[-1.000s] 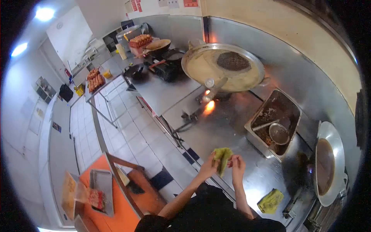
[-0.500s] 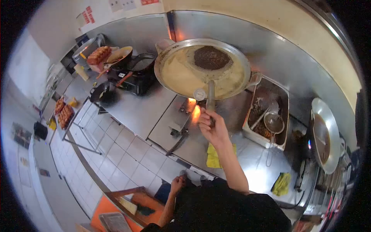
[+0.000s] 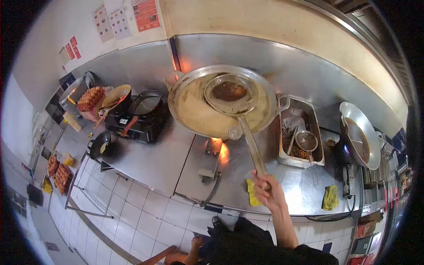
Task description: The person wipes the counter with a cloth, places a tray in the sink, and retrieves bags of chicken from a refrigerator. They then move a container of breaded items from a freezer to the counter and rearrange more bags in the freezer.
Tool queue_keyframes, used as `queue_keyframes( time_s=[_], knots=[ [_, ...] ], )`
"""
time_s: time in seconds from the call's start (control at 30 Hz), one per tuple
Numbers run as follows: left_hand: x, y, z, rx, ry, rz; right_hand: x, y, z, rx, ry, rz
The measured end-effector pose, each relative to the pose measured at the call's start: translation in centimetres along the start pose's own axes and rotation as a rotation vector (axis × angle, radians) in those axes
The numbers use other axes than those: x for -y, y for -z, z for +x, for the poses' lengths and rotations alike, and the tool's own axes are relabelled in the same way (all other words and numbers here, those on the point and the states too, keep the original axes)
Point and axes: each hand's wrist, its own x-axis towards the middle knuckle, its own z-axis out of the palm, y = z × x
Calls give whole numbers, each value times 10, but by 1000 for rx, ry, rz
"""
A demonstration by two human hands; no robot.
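The big pan (image 3: 173,106) is serving as landmark; it is holding a cloudy tan liquid.

Strainer (image 3: 241,118): its round mesh (image 3: 231,106) is hovering over or resting in the big pan, inside the rim; cannot tell whether it is touching the liquid. A dark patch is showing within the ring, either on the mesh or through it. The handle (image 3: 251,145) is slanting out past the big pan's front edge.

Right hand (image 3: 270,191), in front and right of the big pan: fingers are wrapping closely round the handle's near end. Left hand (image 3: 197,241), low in front of the big pan, is hanging near a brown edge (image 3: 159,255); fingers are looking curled, grip contents unclear.

Handling (judgement): strainer is probably being stiff and front-heavy, its mesh the easier part to dent; oil may be making the metal slippery. The near end is offering the best hold, away from the flame (image 3: 224,153) burning below the big pan's front.

Nearby: a dial (image 3: 234,133) is sitting at the big pan's front rim. Right of the big pan, a metal tray (image 3: 300,163) is holding a smaller strainer (image 3: 306,140).
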Motion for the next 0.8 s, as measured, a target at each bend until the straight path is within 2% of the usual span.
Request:
queue_keyframes(
  time_s=[0.03,0.07,0.23,0.33,0.4,0.43,0.47,0.5,0.53,0.57,0.6,0.63,0.67,0.73,0.8],
  knots=[
    [-38,5,-29,-147,154,-191,-4,3,2,31,7,19],
    [-56,10,-39,-173,126,-188,-5,7,5,58,4,41],
    [-60,9,-20,-157,-157,57,-13,10,2,-49,38,-6],
    [-79,-16,-30,-145,-251,-1,-4,27,-9,26,17,44],
    [-105,-44,-39,-72,-226,-84,23,43,6,75,0,40],
    [-88,-52,-8,-61,-430,174,35,43,-6,-71,-2,17],
    [-66,-52,17,-47,-632,432,40,42,-6,-71,34,36],
    [-49,-46,32,-85,-660,231,39,38,0,42,-57,88],
    [-41,-47,37,-97,-665,46,40,41,-2,138,-137,155],
    [-58,-64,38,-41,-676,104,54,60,6,204,-127,150],
    [-76,-94,34,-70,-550,322,78,86,11,269,-115,141],
    [-89,-113,25,-104,-427,571,100,101,1,236,-111,119],
    [-92,-135,40,-112,-384,382,121,117,-8,201,-109,100],
    [-99,-140,60,4,-419,595,113,145,0,349,-116,155],
    [-118,-135,82,111,-437,654,104,138,27,273,-29,149]
  ],
)
